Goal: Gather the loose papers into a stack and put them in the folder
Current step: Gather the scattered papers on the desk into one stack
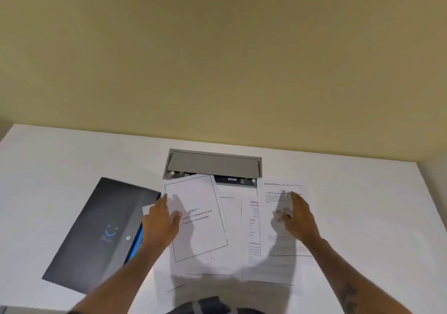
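Several loose white printed papers [232, 236] lie spread and overlapping on the white table [362, 217]. A tilted page with a bordered chapter title [196, 217] lies on top at the left. A text page [283, 217] lies at the right. A dark grey folder [101, 231] with a blue logo and blue inner edge lies closed at the left. My left hand [159, 221] rests flat, fingers apart, on the left edge of the chapter page, beside the folder. My right hand [297, 214] lies flat and open on the right text page.
A grey cable box with a hinged lid [212, 163] is set into the table just behind the papers. A beige wall [217, 59] rises at the table's far edge. The table's front edge runs near my body at the bottom.
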{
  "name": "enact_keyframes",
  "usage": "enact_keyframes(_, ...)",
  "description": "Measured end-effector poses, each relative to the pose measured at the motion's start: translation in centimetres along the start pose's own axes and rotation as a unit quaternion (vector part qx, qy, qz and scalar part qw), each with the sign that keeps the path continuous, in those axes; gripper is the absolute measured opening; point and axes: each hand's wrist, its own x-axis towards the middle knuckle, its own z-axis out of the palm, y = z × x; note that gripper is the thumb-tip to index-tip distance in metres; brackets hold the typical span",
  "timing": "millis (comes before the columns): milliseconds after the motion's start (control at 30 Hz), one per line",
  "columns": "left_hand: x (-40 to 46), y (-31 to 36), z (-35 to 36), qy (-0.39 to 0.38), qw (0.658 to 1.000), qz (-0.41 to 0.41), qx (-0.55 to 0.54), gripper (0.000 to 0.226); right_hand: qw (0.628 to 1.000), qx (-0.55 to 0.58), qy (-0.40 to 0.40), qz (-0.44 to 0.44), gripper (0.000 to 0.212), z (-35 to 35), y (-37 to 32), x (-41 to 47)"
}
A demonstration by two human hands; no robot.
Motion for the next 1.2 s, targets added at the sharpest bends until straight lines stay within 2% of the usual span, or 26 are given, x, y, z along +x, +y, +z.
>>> enact_keyframes(67,1.8,0.2,-0.3,0.019,1.000,-0.003,0.003,0.078,1.000,0.021,0.011,0.019,0.088,-0.9,1.0,1.6)
enact_keyframes(200,5.3,-1.0,0.6,-0.006,0.998,-0.054,0.038,0.102,0.994,-0.028,-0.051,0.090,0.100,-1.5,5.2,5.3)
enact_keyframes(300,6.4,-1.1,1.5,-0.011,0.996,-0.081,0.023,0.116,0.994,-0.068,-0.067,0.045,0.108,-1.8,6.4,6.6)
enact_keyframes(367,6.9,-1.1,1.9,-0.012,0.996,-0.088,0.015,0.121,0.991,-0.102,-0.087,0.018,0.126,-3.1,4.9,6.4)
enact_keyframes(500,7.6,-0.4,2.9,-0.003,0.995,-0.095,0.021,0.131,0.982,-0.124,-0.138,0.017,0.158,-3.0,5.1,6.6)
enact_keyframes(567,7.9,0.0,3.1,0.008,0.995,-0.098,0.019,0.135,0.982,-0.126,-0.140,0.026,0.167,-2.6,5.8,6.8)
enact_keyframes(700,8.0,0.3,3.6,0.004,0.996,-0.094,0.012,0.141,0.979,-0.133,-0.149,0.032,0.172,-2.3,6.1,7.3)
enact_keyframes(900,8.3,0.4,3.9,0.012,0.996,-0.092,0.003,0.143,0.978,-0.143,-0.148,0.031,0.168,-1.7,5.9,7.3)
enact_keyframes(1033,7.7,0.9,3.7,0.028,0.997,-0.074,-0.025,0.136,0.981,-0.138,-0.139,0.014,0.163,-0.9,6.2,7.1)
enact_keyframes(1200,6.5,1.0,4.0,0.035,0.991,-0.058,-0.114,0.121,0.992,-0.083,-0.097,0.026,0.157,0.0,5.6,6.1)
